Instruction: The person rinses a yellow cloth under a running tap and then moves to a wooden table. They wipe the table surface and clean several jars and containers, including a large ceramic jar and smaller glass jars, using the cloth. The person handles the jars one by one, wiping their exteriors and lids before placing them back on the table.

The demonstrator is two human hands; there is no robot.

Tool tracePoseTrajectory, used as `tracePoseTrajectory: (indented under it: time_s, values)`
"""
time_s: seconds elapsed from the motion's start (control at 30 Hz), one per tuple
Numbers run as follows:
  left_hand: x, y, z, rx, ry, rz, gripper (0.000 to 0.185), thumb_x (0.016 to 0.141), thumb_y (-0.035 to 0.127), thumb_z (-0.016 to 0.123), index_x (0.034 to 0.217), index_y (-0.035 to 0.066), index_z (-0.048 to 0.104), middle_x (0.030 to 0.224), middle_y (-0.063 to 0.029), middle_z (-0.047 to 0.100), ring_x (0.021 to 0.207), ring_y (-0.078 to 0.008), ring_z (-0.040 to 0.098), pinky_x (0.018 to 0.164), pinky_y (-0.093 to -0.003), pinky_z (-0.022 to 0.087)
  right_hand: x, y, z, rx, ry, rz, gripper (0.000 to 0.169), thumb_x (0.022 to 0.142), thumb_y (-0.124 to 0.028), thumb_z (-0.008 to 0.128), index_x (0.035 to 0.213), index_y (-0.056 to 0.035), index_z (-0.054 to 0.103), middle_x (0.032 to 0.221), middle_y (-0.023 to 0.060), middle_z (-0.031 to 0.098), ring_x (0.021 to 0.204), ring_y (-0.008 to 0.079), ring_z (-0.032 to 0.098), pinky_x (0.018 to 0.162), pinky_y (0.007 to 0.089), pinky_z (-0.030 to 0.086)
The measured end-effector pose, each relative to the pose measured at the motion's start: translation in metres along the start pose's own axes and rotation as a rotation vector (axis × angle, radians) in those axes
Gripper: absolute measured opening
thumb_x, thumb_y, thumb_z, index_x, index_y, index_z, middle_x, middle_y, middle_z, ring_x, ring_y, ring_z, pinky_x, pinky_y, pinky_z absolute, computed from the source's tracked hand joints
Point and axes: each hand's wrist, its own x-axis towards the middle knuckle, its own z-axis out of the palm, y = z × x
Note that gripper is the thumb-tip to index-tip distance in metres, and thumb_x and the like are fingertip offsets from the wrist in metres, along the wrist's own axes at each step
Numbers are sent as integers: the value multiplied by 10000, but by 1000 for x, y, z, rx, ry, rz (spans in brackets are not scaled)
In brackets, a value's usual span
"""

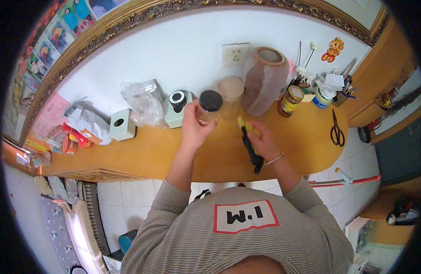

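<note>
My left hand [195, 125] grips a clear jar with a black lid [211, 100], held upright above the wooden tabletop [217, 154]. A bit of red and white shows low on the jar, between my fingers and thumb. In my right hand [265, 138] is a soft-looking yellow-and-black item [249, 145]; its exact kind is unclear. Its black part hangs toward the table's front edge. Just behind the jar stands a clear canister with a pale lid [230, 89], close to a tall brownish vase [266, 82].
Along the wall stand a pale green box [122, 125], a plastic bag [145, 102], a green-and-black device [178, 106] and a labelled glass jar [291, 101]. Scissors [336, 132] lie near the rounded right end. A blue-and-white tub [322, 98] sits before a pen holder [342, 94].
</note>
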Motion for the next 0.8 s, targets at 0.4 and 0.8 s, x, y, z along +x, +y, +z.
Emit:
tracePoseTrajectory:
  time_s: [0.4, 0.8]
  values:
    - [-60, 24, -34, 163, -280, 2, 533, 595, 138, 773, 1032, 18, 492, 849, -115, 523, 772, -238, 545, 688, -329, 475, 51, -109, 36, -277, -185, -508, 258, 869, -265, 549, 1030, -75, 617, 1065, 132, 610, 959, 318, 570, 833, 387, 461]
    - [-70, 12, -53, -5, -51, 72, 641, 599, 80, 769, 1176, 22, 495, 1027, -136, 554, 908, -277, 574, 814, -349, 475, 36, -108, 40, 157, -55, -224, 282, 913, -246, 542, 1113, -51, 580, 977, 48, 627, 909, 161, 590, 780, 279, 472]
